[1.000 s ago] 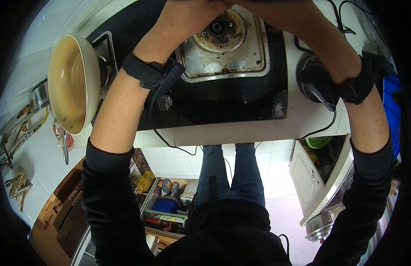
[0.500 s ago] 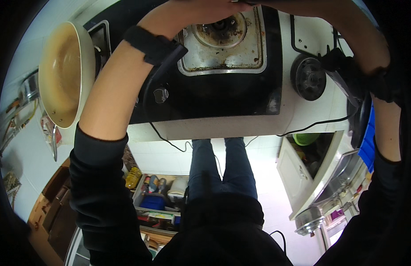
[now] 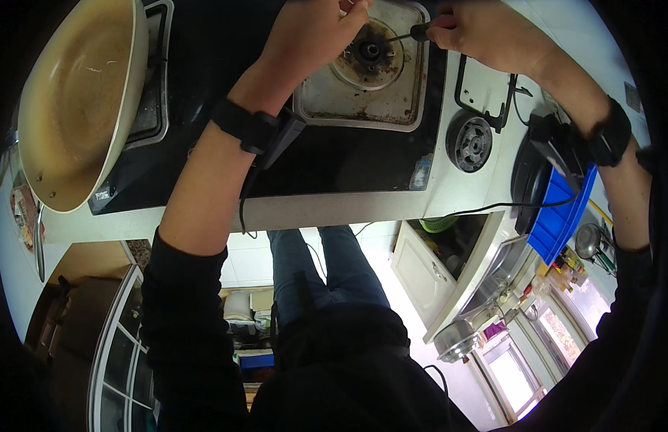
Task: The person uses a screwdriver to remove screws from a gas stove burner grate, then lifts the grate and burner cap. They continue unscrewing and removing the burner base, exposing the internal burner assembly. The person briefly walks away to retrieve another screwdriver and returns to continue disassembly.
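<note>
My right hand (image 3: 489, 34) is closed around the dark handle of a screwdriver (image 3: 420, 32). Its thin shaft points left over the gas burner (image 3: 371, 50) in the cooktop. Beside the burner, at the top edge of the picture, is my left hand (image 3: 311, 34). Its thumb and fingers are drawn together, and whatever they pinch is too small or cut off to tell. Around the burner lies a stained metal drip tray (image 3: 334, 110), with brown grime near the middle. Both wrists wear black straps with a dark block.
A beige frying pan (image 3: 78, 93) stands at the left on the black glass cooktop (image 3: 341, 169). On the right counter lie a round black burner cap (image 3: 469, 142) and a black pan support (image 3: 459, 85). A cable (image 3: 492, 207) runs along the counter's front, near a blue plastic tray (image 3: 561, 219).
The view has shifted, bringing the burner and both hands further into the picture. The screwdriver in my right hand now shows, its shaft reaching over the burner.
</note>
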